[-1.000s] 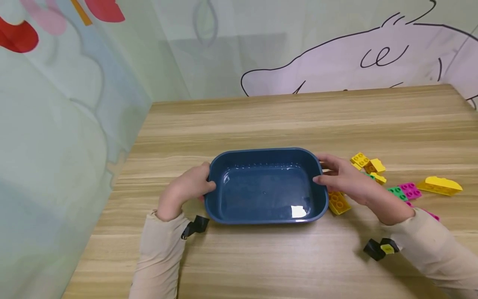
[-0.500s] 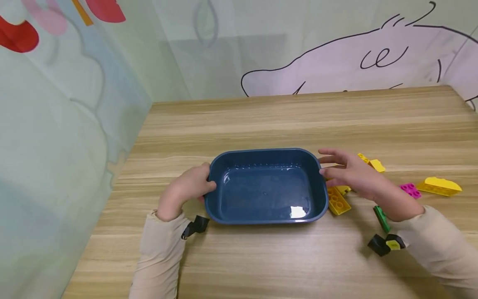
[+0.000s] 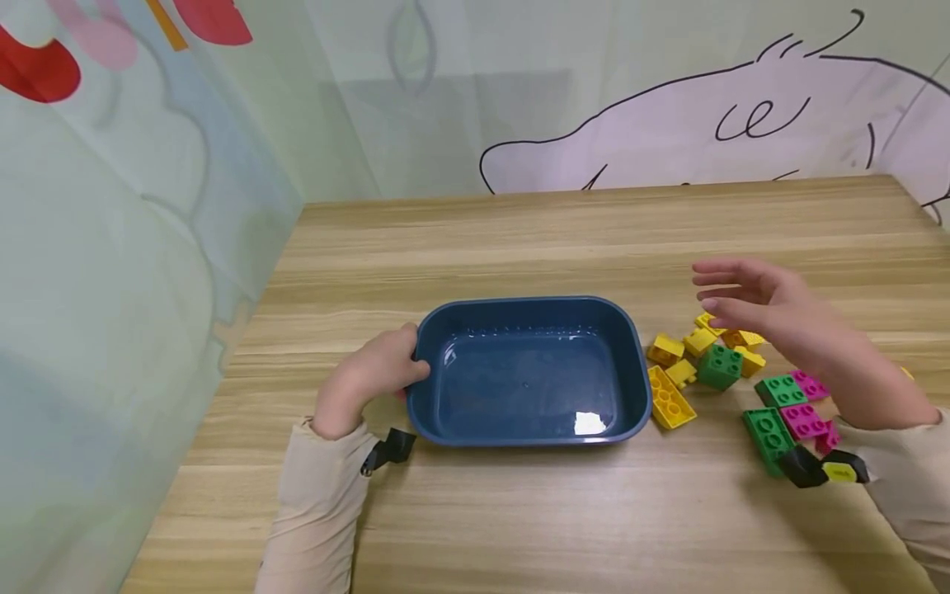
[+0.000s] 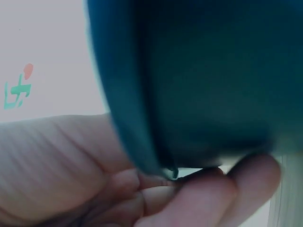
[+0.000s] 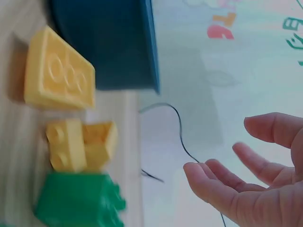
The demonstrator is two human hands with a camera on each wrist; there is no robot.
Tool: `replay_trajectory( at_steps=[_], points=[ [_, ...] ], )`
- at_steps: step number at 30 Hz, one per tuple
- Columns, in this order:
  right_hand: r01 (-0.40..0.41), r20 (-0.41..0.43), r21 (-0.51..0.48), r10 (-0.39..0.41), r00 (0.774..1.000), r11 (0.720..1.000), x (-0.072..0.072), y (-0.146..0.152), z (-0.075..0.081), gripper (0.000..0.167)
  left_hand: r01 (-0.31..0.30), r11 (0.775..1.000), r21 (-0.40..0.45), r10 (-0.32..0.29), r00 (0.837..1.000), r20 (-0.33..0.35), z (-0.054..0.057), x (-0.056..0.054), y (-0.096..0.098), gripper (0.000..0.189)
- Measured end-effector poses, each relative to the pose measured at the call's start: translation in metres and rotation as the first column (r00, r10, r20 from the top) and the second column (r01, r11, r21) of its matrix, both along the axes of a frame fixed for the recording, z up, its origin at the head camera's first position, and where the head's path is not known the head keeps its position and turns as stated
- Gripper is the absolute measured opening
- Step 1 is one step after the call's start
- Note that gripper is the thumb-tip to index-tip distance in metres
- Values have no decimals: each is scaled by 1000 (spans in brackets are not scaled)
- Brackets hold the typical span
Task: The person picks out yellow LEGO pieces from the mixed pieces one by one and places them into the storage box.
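A dark blue plastic tray with nothing in it stands on the wooden table. My left hand grips its left rim, thumb over the edge and fingers under the outside, as the left wrist view shows around the blue wall. My right hand hovers over the building bricks right of the tray, fingers loosely bent, holding nothing. Close below it lie several yellow bricks and a green brick. In the right wrist view, a yellow brick lies beside the tray, apart from my fingers.
Further right lie pink bricks and green bricks, partly behind the right wrist's camera strap. A yellow brick lies close to the tray's right side. A printed wall bounds the table's back.
My right hand has let go of the tray's right rim and moved right and up, uncovering the bricks. The left hand and the tray have stayed in place.
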State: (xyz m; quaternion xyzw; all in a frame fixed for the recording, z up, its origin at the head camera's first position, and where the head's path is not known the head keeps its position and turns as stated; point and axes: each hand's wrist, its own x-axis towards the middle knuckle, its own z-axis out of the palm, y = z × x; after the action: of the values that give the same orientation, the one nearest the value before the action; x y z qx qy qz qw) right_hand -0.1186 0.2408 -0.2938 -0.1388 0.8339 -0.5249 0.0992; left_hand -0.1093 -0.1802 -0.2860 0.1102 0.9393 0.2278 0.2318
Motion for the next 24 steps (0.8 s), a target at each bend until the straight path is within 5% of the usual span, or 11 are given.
replay_trajectory(
  at_steps=[3, 7, 13, 16, 24],
  points=[
    [43, -50, 25, -42, 998, 999, 1, 13, 3, 36, 2, 1000, -11, -2, 1000, 6, 0, -1, 0, 14],
    [158, -144, 230, -127, 981, 960, 5, 27, 6, 36, 7, 1000, -27, -7, 1000, 11, 0, -1, 1, 19],
    [240, -340, 558, -45, 939, 795, 8, 49, 2, 35, 18, 999, -38, -18, 1000, -4, 1, 0, 1, 16],
    [229, -316, 637, -21, 949, 736, 10, 63, -4, 33, 23, 999, -37, -24, 999, -23, 2, 0, 1, 10],
    [156, -225, 743, 23, 974, 650, 10, 91, -17, 39, 13, 999, -38, -14, 1000, -22, 3, 1, 1, 11]
  ],
)
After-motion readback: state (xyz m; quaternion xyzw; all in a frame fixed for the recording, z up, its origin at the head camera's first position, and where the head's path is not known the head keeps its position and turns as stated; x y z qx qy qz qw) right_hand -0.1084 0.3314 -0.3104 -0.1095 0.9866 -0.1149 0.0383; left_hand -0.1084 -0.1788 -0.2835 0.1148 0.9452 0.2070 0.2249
